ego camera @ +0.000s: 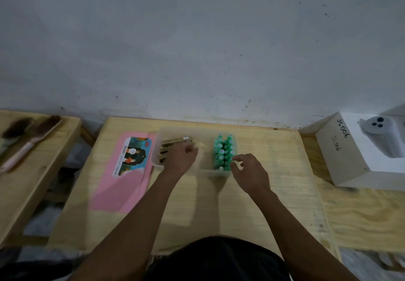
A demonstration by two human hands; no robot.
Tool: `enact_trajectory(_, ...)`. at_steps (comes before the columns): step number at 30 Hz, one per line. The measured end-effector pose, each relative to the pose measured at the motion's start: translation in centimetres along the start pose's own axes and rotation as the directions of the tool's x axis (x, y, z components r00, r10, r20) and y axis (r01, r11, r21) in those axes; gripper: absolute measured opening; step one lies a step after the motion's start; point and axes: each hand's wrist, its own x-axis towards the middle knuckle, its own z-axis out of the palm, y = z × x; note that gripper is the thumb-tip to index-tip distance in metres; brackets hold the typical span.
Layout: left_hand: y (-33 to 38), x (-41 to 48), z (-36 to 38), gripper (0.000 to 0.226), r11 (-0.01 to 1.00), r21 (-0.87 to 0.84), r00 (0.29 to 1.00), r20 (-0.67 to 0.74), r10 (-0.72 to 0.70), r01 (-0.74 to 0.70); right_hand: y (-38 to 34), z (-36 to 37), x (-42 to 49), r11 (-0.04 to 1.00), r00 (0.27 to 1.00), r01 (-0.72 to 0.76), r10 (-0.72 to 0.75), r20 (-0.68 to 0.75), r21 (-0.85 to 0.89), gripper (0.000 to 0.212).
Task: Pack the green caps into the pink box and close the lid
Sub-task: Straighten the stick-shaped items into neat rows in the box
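Note:
Several green caps stand packed in rows at the right end of a clear plastic bin. The pink box, with a picture label on top, lies flat on the table left of the bin. My left hand is inside the bin's left half, fingers curled over a stack of brown packets; I cannot tell whether it grips any. My right hand is at the bin's near right corner, with thumb and forefinger apart and just touching the nearest caps.
The wooden table stands against a grey wall. A white carton marked JS006 sits at the right. Brushes lie on a second table to the left, across a gap.

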Motion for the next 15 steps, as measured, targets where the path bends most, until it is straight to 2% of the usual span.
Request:
enact_trajectory(2, -1.2, 0.4, -1.4, 0.037, 0.995, 0.091, 0.981, -0.195, -0.012, 0.031, -1.1, 0.0, 0.1, 0.998, 0.998, 0.053, -0.053, -0.028, -0.022, 0.026)
enact_trajectory(4, -2.1, 0.4, -2.9, 0.046, 0.971, 0.194, 0.949, -0.304, -0.078, 0.142, -2.2, 0.2, 0.4, 0.994, 0.994, 0.108, -0.108, -0.009, -0.025, 0.027)
enact_trajectory(8, -4.5, 1.0, -4.3, 0.043, 0.958, 0.043, 0.932, -0.245, -0.266, 0.285, -4.2, 0.9, 1.1, 0.981, 0.975, 0.193, -0.194, 0.111, 0.02, 0.024)
enact_trajectory(11, -5.5, 1.6, -5.1, 0.028, 0.959, -0.007, 0.94, -0.195, -0.278, 0.282, -5.7, 2.0, 1.7, 0.965, 0.944, 0.26, -0.261, 0.202, 0.03, 0.024)
enact_trajectory(15, -5.1, 1.6, -6.2, 0.031, 0.961, 0.084, 0.954, -0.174, -0.245, 0.263, -7.7, 4.0, 3.3, 0.934, 0.897, 0.357, -0.334, 0.29, -0.028, 0.027)
